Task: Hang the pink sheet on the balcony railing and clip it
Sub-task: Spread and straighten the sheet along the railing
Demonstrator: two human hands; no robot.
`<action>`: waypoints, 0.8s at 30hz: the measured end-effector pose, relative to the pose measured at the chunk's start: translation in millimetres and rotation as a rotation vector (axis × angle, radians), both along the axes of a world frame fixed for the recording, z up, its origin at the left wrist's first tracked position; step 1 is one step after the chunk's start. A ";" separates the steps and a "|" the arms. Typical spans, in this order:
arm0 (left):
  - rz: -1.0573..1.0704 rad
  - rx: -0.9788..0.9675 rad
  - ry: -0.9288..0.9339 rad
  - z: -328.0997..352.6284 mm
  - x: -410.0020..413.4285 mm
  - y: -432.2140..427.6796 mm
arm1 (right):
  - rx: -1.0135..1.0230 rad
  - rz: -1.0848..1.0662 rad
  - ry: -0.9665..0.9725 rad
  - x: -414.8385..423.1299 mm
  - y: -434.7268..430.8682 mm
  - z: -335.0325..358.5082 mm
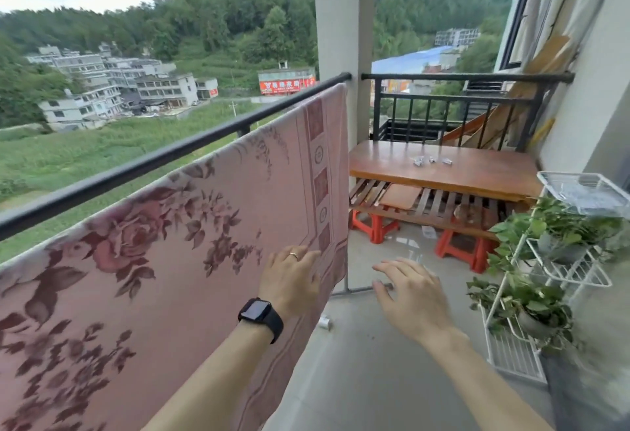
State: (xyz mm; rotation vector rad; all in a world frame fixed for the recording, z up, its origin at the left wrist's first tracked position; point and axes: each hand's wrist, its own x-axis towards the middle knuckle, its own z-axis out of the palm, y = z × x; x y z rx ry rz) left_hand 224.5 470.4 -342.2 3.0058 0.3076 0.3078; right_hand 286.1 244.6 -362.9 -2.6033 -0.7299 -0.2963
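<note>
1. Our left hand (289,277) lies flat on the pink sheet (191,243), fingers spread.
2. Our right hand (412,289) hovers beside the sheet, fingers spread, empty.
3. The sheet drapes over the railing (136,166).
4. Beyond the sheet, clips (431,160) lie on the counter (477,171).

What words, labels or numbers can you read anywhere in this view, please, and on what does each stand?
None can be read with certainty.
Red signboard with white characters on the distant low building: too small and blurred to read.
Small red sign on the grey building beside it: unreadable.
Black smartwatch on the left hand: screen dark, no text.
Pink floral sheet on the black metal railing: round emblems in the border, no legible lettering.
</note>
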 end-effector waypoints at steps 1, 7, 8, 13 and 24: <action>-0.022 0.009 -0.004 6.4 29.2 5.4 | 0.006 -0.013 -0.001 24.6 3.6 4.6; -0.119 0.088 -0.009 38.1 187.9 14.3 | 0.042 -0.082 0.017 157.2 13.1 30.0; -0.130 0.103 -0.022 43.7 212.9 14.1 | 0.049 -0.085 0.022 179.2 14.3 31.9; -0.109 0.158 -0.114 75.7 340.1 20.3 | 0.093 -0.048 0.061 302.5 24.1 35.8; 0.178 0.309 -0.170 136.0 580.1 80.7 | 0.062 0.198 0.125 590.9 76.6 42.4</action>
